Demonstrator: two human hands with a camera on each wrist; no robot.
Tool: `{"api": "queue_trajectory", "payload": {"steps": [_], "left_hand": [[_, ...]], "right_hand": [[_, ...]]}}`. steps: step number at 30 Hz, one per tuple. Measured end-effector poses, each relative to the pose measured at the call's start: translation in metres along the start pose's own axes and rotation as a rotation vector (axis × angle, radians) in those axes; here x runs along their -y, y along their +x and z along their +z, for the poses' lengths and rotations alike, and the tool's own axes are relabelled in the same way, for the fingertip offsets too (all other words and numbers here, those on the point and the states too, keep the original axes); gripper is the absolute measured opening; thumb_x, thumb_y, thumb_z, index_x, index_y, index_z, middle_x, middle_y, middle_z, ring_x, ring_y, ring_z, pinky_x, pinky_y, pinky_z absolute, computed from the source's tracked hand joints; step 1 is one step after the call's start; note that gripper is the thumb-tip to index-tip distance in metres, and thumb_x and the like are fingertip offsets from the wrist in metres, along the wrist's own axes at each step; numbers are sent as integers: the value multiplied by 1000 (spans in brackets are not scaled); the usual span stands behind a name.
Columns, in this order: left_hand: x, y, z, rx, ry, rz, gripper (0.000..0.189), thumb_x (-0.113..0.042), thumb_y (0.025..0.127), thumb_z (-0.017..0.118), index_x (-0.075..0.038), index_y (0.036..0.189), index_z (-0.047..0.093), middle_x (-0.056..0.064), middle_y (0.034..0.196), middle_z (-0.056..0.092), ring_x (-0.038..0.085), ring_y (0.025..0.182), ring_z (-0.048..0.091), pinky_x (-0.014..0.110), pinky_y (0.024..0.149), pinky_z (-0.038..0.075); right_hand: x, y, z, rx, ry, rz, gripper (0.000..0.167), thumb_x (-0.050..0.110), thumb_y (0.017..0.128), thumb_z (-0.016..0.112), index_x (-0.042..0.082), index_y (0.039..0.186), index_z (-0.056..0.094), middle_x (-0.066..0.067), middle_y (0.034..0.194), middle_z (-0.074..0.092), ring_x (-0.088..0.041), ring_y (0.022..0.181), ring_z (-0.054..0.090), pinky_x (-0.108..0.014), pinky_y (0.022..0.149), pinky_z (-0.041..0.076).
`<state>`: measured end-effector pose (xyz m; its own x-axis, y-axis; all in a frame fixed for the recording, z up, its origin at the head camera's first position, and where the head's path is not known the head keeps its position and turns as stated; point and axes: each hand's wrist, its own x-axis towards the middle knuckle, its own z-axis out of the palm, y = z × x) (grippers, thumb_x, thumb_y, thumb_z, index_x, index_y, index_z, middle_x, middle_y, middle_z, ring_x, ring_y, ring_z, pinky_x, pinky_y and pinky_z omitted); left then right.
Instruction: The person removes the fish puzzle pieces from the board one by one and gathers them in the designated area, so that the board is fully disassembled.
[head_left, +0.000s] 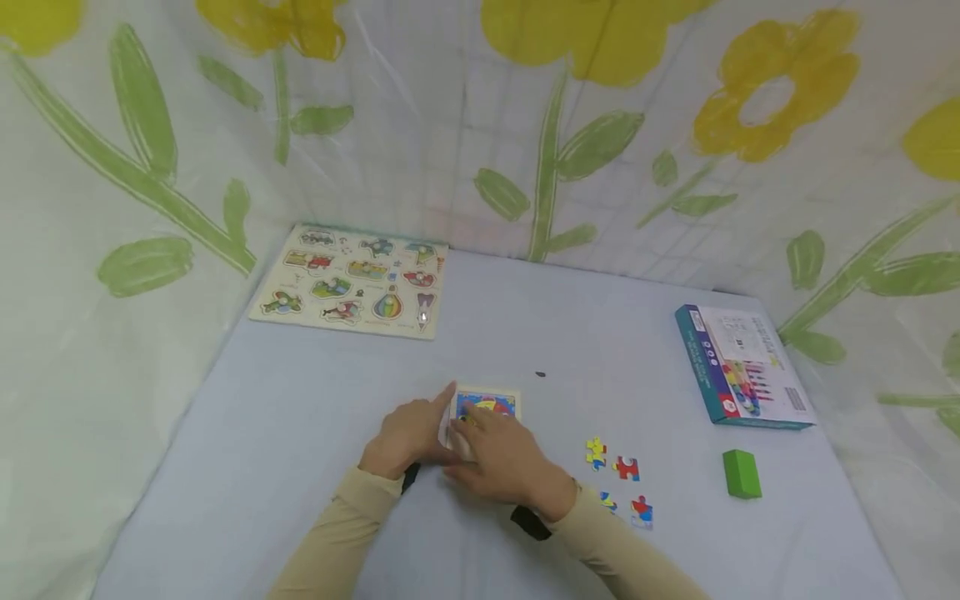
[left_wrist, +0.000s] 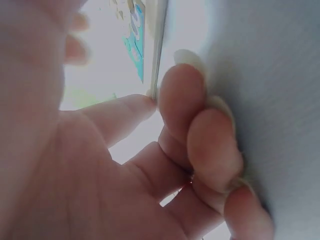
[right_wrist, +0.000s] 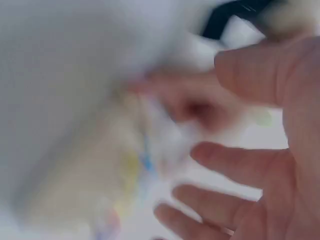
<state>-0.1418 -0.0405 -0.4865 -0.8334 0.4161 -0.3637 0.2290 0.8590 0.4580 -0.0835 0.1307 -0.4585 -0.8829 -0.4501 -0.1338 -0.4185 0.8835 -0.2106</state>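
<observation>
A small wooden jigsaw tray (head_left: 518,398) with a bright blue, red and yellow picture lies flat on the table in the head view. At its left side, my left hand (head_left: 408,433) holds it, index finger along the edge and thumb by the near side. The left wrist view shows the left index fingertip (left_wrist: 147,104) right at the tray's edge, with the other fingers curled close to the table. My right hand (head_left: 510,458) reaches over the tray, fingers loosely extended, hiding its lower part. In the blurred right wrist view its fingers (right_wrist: 230,162) are spread.
Several loose jigsaw pieces (head_left: 626,468) lie right of my right forearm. Farther right are a green block (head_left: 742,474) and a flat craft box (head_left: 750,367). A vehicle puzzle board (head_left: 352,283) lies at the back left, and a small dark bit (head_left: 540,374) beyond the tray.
</observation>
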Motion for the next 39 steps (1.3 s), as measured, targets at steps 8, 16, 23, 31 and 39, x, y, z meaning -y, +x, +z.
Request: {"api": "queue_trajectory", "payload": {"steps": [8, 16, 23, 31, 39], "left_hand": [[4, -3, -4, 26, -61, -42, 113, -48, 71, 92, -14, 162, 34, 22, 130, 69, 24, 93, 60, 47, 88, 57], [6, 6, -5, -140, -25, -31, 86, -52, 79, 85, -12, 148, 51, 18, 102, 74, 23, 73, 59, 38, 59, 52], [6, 9, -7, -138, -38, -43, 83, -45, 81, 86, -9, 147, 50, 21, 113, 73, 27, 83, 65, 47, 72, 58], [2, 1, -3, -52, -38, -32, 106, -44, 71, 94, -11, 158, 42, 24, 136, 62, 34, 112, 64, 54, 90, 57], [-5, -2, 0, -19, -33, -9, 114, -38, 63, 99, -12, 158, 41, 18, 120, 61, 24, 92, 53, 46, 81, 55]], "right_hand": [[-114, -54, -63, -63, 308, 385, 25, 25, 100, 67, 8, 116, 74, -9, 109, 77, -22, 95, 69, -36, 77, 58], [-166, -99, -34, -38, 371, 471, 38, 30, 95, 75, 6, 123, 70, -7, 104, 72, -17, 88, 60, -24, 68, 49], [-164, -91, -20, -4, 427, 440, 41, 28, 84, 85, 8, 118, 74, -6, 105, 70, -17, 84, 53, -24, 66, 46], [-159, -87, -9, 27, 406, 418, 42, 22, 77, 91, 7, 112, 75, -5, 106, 69, -17, 87, 56, -26, 70, 49], [-153, -93, -10, 40, 518, 398, 27, 16, 86, 83, 9, 107, 69, -5, 100, 68, -18, 87, 57, -24, 71, 51]]}}
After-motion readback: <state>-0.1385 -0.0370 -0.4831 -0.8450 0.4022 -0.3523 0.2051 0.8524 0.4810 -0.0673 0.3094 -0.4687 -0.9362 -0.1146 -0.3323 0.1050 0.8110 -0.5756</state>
